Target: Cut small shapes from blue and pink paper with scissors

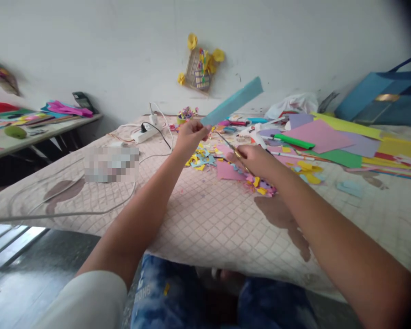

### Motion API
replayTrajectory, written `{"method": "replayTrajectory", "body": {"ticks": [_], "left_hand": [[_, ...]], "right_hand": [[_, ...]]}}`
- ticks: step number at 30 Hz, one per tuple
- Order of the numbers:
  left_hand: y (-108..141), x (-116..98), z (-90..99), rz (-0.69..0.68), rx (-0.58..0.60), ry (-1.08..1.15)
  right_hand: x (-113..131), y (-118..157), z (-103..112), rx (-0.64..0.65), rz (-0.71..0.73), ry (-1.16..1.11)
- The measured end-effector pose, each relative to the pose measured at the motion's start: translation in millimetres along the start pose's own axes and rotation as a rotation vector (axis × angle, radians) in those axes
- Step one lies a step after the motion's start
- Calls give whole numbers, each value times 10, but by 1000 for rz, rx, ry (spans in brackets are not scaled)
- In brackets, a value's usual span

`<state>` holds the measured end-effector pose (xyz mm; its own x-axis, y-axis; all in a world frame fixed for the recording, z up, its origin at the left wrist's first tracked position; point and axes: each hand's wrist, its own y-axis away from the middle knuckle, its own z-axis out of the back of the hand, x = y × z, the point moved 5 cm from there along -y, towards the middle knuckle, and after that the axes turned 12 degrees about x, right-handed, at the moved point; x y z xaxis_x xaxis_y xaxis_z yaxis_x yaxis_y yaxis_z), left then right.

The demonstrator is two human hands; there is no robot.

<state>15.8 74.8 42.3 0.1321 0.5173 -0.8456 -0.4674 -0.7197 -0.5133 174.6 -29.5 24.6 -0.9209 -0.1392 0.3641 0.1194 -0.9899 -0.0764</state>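
My left hand (pixel 192 134) pinches the lower end of a light blue paper strip (pixel 234 103), which slants up to the right above the table. Just right of it, my right hand (pixel 251 160) is closed on a pair of scissors (pixel 240 157), whose blades point up and left toward the strip's lower end. Whether the blades touch the paper cannot be made out. Under the hands lie small yellow and blue paper scraps (pixel 201 157) and a pink sheet (pixel 228 170).
Colored paper sheets (pixel 329 135) and a green marker (pixel 294 141) lie at the right. A white power strip (pixel 144 134) with cables stands back left, near a small flower pot (pixel 184 118). A blue bag (pixel 380 98) is at the far right.
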Motion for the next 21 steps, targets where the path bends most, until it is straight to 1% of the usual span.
{"method": "replayTrajectory", "body": {"ticks": [4, 8, 11, 16, 21], "left_hand": [[75, -19, 78, -23, -12, -77], [108, -4, 48, -31, 18, -157], [104, 27, 29, -29, 32, -209], [108, 45, 86, -22, 26, -251], [132, 71, 110, 3, 12, -211]], "right_hand": [[77, 44, 57, -51, 21, 74], [168, 85, 95, -74, 8, 128], [192, 85, 117, -87, 1, 153], [167, 92, 156, -135, 17, 112], [163, 118, 167, -162, 36, 71]]}}
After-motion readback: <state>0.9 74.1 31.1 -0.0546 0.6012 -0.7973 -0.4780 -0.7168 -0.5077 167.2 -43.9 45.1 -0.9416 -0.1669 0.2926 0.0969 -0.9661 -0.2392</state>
